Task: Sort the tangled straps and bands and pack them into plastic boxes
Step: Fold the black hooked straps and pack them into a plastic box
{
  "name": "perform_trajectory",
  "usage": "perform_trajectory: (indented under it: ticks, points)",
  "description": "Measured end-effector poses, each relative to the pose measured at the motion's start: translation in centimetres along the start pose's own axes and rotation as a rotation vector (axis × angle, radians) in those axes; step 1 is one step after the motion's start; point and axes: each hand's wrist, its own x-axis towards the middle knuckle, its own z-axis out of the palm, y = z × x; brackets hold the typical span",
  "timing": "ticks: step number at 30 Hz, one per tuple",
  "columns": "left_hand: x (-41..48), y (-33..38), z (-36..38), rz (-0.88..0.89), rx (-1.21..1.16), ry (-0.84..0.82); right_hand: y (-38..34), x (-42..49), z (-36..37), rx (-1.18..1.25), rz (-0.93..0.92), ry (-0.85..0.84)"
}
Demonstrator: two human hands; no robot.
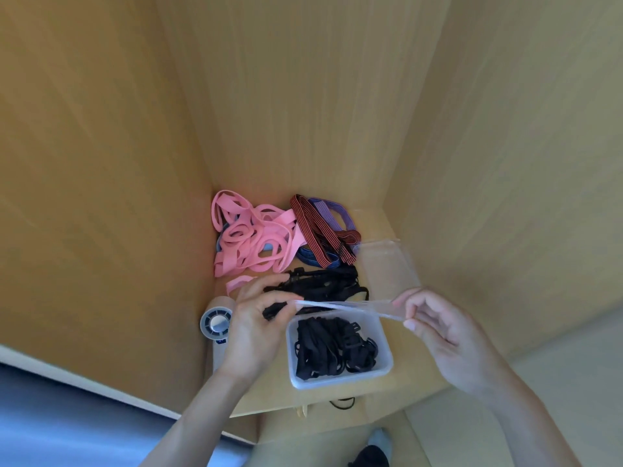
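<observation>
A clear plastic box [384,364] full of black straps [333,348] stands near the front of a wooden shelf. Just above it both hands hold a clear lid [347,306] edge-on. My left hand [256,328] pinches the lid's left end, and my right hand [441,328] pinches its right end. Behind the lid lies a loose heap of black straps [320,283]. A pile of pink bands [253,237] fills the back left corner. Red-and-black striped straps [315,230] and purple and blue bands [332,212] lie at the back.
A second clear plastic box [387,267] stands empty at the right of the shelf. A small white hand-held fan [217,323] lies at the left by my left hand. Wooden walls [118,163] close in the shelf on three sides. A black cord [342,404] hangs over the front edge.
</observation>
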Motion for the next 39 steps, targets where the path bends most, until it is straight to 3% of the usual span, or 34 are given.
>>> perform_trajectory:
  ticks: [4,10,13,18,25,29,39]
  points:
    - [-0.3,0.4,-0.6,-0.083,-0.139,0.015,-0.9,1.2,0.5,0.168,-0.004,0.12]
    - [-0.7,-0.5,-0.4,-0.263,-0.305,0.029,-0.6,3.9,2.4,0.123,0.031,0.317]
    - [-1.3,-1.8,0.3,-0.341,-0.266,0.046,1.0,4.3,4.0,0.05,0.132,0.283]
    - [-1.9,-3.5,1.4,-0.292,-0.074,0.029,3.5,3.2,6.1,-0.209,0.277,0.154]
    - [-2.1,-4.1,2.1,-0.12,0.206,0.032,3.7,1.7,7.1,-0.509,0.245,0.103]
    - [-3.0,-4.1,2.8,-0.118,0.326,0.02,4.0,1.6,7.3,-0.635,0.237,0.119]
    - [-3.9,-4.7,3.4,-0.194,0.321,-0.053,5.8,1.2,7.9,-0.573,0.228,0.118]
